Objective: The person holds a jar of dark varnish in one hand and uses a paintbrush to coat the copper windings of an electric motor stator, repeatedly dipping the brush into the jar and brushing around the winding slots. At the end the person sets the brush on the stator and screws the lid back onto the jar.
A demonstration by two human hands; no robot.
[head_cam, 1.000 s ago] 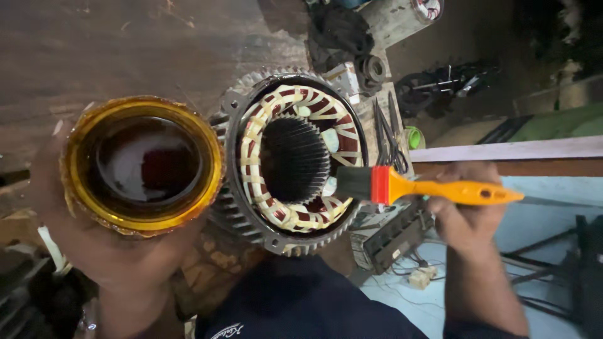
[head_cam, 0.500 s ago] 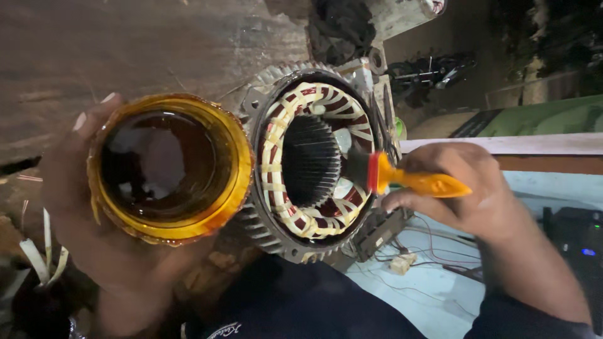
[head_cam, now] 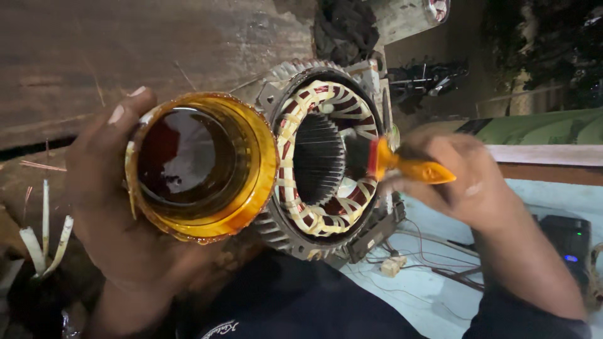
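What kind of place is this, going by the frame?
Probably a small motor repair or rewinding workshop. A finned motor stator with exposed windings lies on a worn wooden bench, and loose wires lie beside it. The right hand holds a paintbrush to the windings.

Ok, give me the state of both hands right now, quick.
Left hand: closed around the amber jar of dark liquid.
Right hand: closed on the orange-handled brush, bristles inside the motor stator.

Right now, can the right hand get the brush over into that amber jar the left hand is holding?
Probably yes. The amber jar is open-topped and sits right beside the stator, where the right hand has the brush; nothing lies between them.
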